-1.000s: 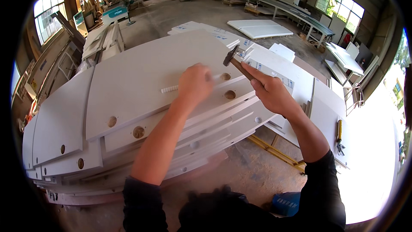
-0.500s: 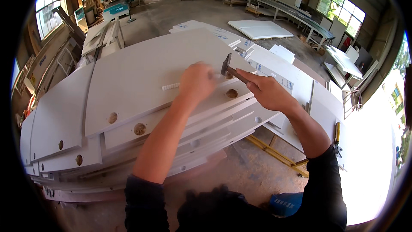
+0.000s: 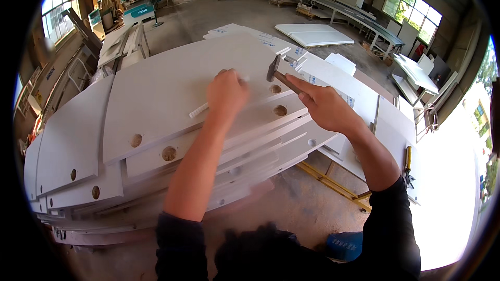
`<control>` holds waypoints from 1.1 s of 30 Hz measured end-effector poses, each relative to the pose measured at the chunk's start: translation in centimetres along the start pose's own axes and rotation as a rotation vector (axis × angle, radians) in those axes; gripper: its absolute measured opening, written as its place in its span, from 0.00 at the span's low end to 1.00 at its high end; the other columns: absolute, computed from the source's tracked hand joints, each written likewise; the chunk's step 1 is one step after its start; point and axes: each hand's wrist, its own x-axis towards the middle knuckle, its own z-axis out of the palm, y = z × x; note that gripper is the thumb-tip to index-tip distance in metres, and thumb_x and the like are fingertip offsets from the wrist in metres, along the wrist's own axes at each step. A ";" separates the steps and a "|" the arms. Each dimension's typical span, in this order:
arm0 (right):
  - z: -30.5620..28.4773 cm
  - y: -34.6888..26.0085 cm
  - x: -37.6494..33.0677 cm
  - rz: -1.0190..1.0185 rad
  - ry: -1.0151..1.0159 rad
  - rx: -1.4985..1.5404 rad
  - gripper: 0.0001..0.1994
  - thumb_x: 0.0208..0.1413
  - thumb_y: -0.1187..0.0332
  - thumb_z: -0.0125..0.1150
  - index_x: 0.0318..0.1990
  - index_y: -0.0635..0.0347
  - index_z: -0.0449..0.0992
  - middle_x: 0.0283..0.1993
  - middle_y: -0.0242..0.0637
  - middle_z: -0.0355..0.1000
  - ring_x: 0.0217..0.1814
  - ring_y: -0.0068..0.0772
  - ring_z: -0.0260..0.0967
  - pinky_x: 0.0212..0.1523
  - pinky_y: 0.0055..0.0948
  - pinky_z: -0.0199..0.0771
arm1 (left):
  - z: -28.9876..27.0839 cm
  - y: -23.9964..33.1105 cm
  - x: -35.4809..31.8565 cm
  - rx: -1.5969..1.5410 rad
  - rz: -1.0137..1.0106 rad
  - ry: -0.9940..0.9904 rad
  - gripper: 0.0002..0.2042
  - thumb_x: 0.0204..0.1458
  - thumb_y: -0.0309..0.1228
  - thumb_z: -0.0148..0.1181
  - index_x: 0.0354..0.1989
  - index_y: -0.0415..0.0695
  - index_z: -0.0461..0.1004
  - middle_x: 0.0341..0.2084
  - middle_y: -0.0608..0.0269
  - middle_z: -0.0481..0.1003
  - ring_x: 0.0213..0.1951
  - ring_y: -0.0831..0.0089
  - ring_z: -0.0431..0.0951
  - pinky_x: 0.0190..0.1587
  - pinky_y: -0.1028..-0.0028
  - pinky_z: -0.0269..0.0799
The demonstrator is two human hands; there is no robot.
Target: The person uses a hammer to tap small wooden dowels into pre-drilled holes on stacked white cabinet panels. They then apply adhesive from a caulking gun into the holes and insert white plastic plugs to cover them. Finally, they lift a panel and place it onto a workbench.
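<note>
My right hand (image 3: 333,108) is wrapped around the handle of a hammer (image 3: 272,68), its dark metal head raised over the right end of the top white panel (image 3: 172,88). Under the head is a round hole (image 3: 274,89) cut in that panel; another hole (image 3: 280,110) shows in the panel below. My left hand (image 3: 227,93), slightly blurred, is closed above the top panel, left of the hammer. A white ribbed strip (image 3: 198,110) sticks out from its lower left side. What its fingertips pinch is smeared.
More stacked white panels (image 3: 67,130) with round holes lie at the left. Sheets with printed film (image 3: 312,73) lie beyond the stack on the right. Yellow-handled pliers (image 3: 408,160) rest at the right edge. Below are a yellow metal frame (image 3: 333,184) and a blue bag (image 3: 345,245).
My left hand has moved a little left and up, away from the hole, and the ribbed strip has shifted left with it. The hammer has risen slightly and moved left.
</note>
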 end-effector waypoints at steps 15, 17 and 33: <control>5.3 -1.2 -9.1 0.195 0.040 0.672 0.07 0.64 0.72 0.64 0.46 0.64 0.77 0.22 0.24 0.66 0.25 0.14 0.60 0.28 0.20 0.60 | -9.1 7.5 -11.5 -0.618 0.501 0.304 0.06 0.67 0.22 0.56 0.49 0.36 0.70 0.32 0.58 0.79 0.27 0.78 0.75 0.30 0.76 0.71; 8.5 -0.3 -12.8 0.040 -0.049 1.033 0.07 0.61 0.76 0.65 0.45 0.66 0.78 0.27 0.27 0.74 0.27 0.15 0.66 0.30 0.20 0.67 | -11.1 9.0 -18.3 -1.021 0.232 0.159 0.07 0.69 0.21 0.53 0.52 0.34 0.70 0.30 0.65 0.76 0.25 0.83 0.70 0.29 0.79 0.67; 34.8 -25.0 -26.9 -0.498 -0.694 0.524 0.22 0.63 0.59 0.68 0.60 0.60 0.75 0.56 0.53 0.76 0.53 0.54 0.79 0.55 0.48 0.80 | -11.9 -12.9 -58.6 -1.730 -1.145 0.907 0.31 0.61 0.60 0.46 0.51 0.42 0.78 0.49 0.49 0.79 0.52 0.48 0.77 0.60 0.45 0.71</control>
